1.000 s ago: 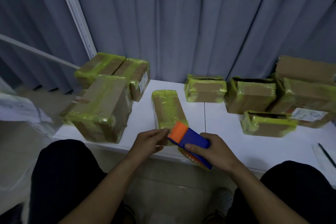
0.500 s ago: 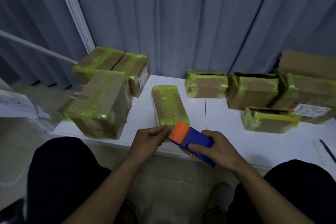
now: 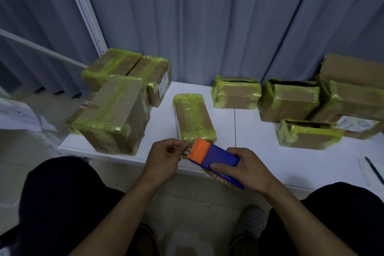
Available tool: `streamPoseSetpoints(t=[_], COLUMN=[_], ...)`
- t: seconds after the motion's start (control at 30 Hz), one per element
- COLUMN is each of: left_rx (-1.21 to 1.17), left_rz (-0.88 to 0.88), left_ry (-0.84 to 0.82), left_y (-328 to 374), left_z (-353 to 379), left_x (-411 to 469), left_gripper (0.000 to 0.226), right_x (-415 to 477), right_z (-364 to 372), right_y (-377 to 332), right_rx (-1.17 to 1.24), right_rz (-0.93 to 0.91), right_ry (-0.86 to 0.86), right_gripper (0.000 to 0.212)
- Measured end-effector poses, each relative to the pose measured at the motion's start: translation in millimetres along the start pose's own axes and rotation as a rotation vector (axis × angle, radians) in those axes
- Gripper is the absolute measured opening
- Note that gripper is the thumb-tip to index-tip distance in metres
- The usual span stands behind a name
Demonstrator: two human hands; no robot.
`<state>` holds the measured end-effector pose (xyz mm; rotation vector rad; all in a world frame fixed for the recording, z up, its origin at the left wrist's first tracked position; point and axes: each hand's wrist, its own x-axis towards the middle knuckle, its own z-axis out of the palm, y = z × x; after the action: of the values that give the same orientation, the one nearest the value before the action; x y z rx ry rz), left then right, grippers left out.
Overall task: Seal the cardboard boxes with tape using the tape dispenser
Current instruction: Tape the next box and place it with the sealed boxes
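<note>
Right hand grips the tape dispenser; left hand pinches its orange end.

Right grip holds the tape dispenser (blue, orange nose); left grip pinches at its nose.

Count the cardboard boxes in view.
9. Left: back box, second box beside it, front box. Centre: narrow box. Right: small box, middle box, low box, large box, plain box at the back. A tenth may lie part-hidden beside the front box.
</note>
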<state>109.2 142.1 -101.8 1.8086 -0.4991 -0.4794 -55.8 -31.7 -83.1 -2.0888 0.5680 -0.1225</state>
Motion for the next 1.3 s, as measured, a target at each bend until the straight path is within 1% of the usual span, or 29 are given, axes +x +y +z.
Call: streamPoseSetpoints(t=[0.1, 0.2, 0.3, 0.43, 0.57, 0.7, 0.73, 0.83, 0.9, 1.13, 1.2, 1.3], left_rx=[0.057, 0.03, 0.072, 0.079, 0.01, -0.016, -0.025, -0.081, -0.1, -0.155, -0.171, -0.263], left_rz=[0.033, -0.006, -0.004, -0.017, -0.038, -0.051, -0.054, -0.064, -0.076, -0.142, -0.199, -0.339], left_ry=[0.01, 0.071, 0.075, 0.137, 0.17, 0.205, 0.222, 0.262, 0.267, 0.261, 0.256, 0.185], left_y=[-0.9, -4.7, -6.5, -9.6, -15.2, -14.9, -14.4, -11.7, -12.9, -29.0, -35.8, -41.9], left_z=[-4.0, -18.2, -23.9, -21.3, -25.1, -26.6, -28.0, -32.6, -33.8, -29.6, -25.1, -20.1], left_x=[-2.0, 1.4, 3.3, 3.2, 5.8, 10.0, 11.5, 18.2, 22.4, 39.9, 43.6, 47.2], left_gripper=[0.011, 0.011, 0.012, 0.014, 0.01, 0.008, 0.008, 0.008, 0.009, 0.01, 0.011, 0.012], right_x=[-1.5, -5.1, -6.8, -4.8, -3.3, 1.0, 2.9, 10.0, 14.8, 29.2, 34.7, 41.4], right_z=[0.0, -5.7, -10.0, -6.3, -12.5, -14.5, -15.0, -18.3, -20.0, -11.6, -7.2, -1.1], right_y=[1.6, 5.5, 6.0, 5.2, 0.8, -11.1, -13.1, -17.2, -21.5, -42.6, -46.1, -50.4], right_rx=[-0.036, -0.122, -0.175, -0.192, -0.179, -0.238, -0.27, -0.336, -0.378, -0.493, -0.578, -0.757], right_rz=[-0.013, -0.02, -0.009, -0.013, -0.005, -0.024, -0.028, -0.013, 0.004, 0.045, 0.046, 0.054], right_ry=[0.012, 0.034, 0.05, 0.067, 0.072, 0.062, 0.051, 0.013, -0.011, -0.009, 0.038, 0.083], right_gripper=[0.046, 0.054, 0.054, 0.055, 0.054, 0.044, 0.047, 0.064, 0.068, 0.068, 0.067, 0.065])
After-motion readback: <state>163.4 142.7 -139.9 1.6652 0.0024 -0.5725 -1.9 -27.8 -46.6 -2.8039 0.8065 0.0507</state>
